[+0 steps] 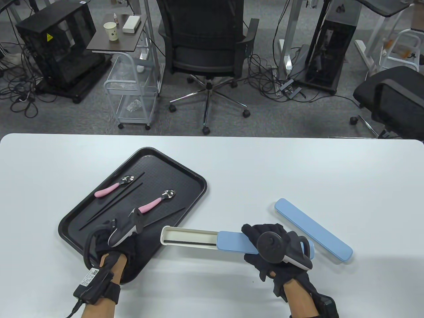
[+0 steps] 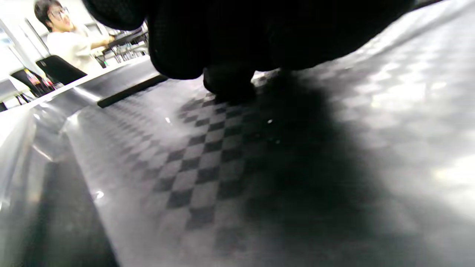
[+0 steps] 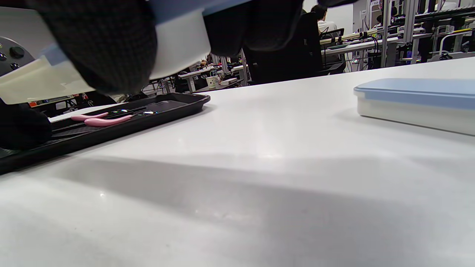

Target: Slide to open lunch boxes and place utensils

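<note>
A: Why is the right hand (image 1: 278,251) gripping the half-open utensil case (image 1: 212,241)?

B: It curls round the blue lid end and lifts the case off the bench (image 1: 298,172), probably so the white tray shows for loading. A black chopstick seems to lie inside.

A: Which way does it run?

B: Left to right, open end toward the black tray (image 1: 185,172).

A: And the left hand (image 1: 114,241)?

B: Down on that tray; I cannot tell whether it holds anything. The second case (image 1: 313,229) lies closed, slanted, just beyond.
</note>
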Available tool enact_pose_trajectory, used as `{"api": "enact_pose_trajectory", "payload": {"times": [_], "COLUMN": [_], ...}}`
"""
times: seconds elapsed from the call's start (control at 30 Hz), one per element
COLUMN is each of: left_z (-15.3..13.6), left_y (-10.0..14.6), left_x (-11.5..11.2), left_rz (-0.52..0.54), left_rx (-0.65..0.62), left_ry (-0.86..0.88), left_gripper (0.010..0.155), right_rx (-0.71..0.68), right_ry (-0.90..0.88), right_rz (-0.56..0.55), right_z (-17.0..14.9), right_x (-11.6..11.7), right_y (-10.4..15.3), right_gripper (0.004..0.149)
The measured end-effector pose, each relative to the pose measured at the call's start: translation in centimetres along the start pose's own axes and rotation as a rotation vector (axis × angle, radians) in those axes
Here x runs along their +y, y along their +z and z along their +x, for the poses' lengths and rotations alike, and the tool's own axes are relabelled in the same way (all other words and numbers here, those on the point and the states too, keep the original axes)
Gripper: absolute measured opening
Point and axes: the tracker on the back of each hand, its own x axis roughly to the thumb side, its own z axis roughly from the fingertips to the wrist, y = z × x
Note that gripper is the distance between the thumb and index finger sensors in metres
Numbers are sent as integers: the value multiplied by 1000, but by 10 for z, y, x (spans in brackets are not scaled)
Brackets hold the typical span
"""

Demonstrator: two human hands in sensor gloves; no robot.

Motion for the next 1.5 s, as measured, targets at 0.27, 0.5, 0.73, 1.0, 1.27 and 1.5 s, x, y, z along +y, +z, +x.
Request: {"api": "enact_pose_trajectory", "payload": {"times": [0.27,0.5,0.73,1.0,1.27,1.5], "left_z": [-13,-16,-10,2,21,40], "left_y": [33,76,100,107,118,136], "left_x": [22,41,40,35,33,32], "left_rz": [193,341,424,434,487,592], "left_rx": [-204,-332,-395,-434,-508,-599], "left_ry": [259,271,223,174,113,67], "left_gripper": [46,47,46,46,46,46], "right_rx": [5,16,31,33,-4,-50], "right_ry": [-1,-3,-4,0,2,14], "right_rz": [10,26,46,57,47,26], "right_z": [-1,-3,-6,-4,6,20], "right_x": [1,4,9,14,11,7], "right_y": [-1,-3,-7,-8,-5,-2], "right_gripper": [78,78,78,78,78,78]}}
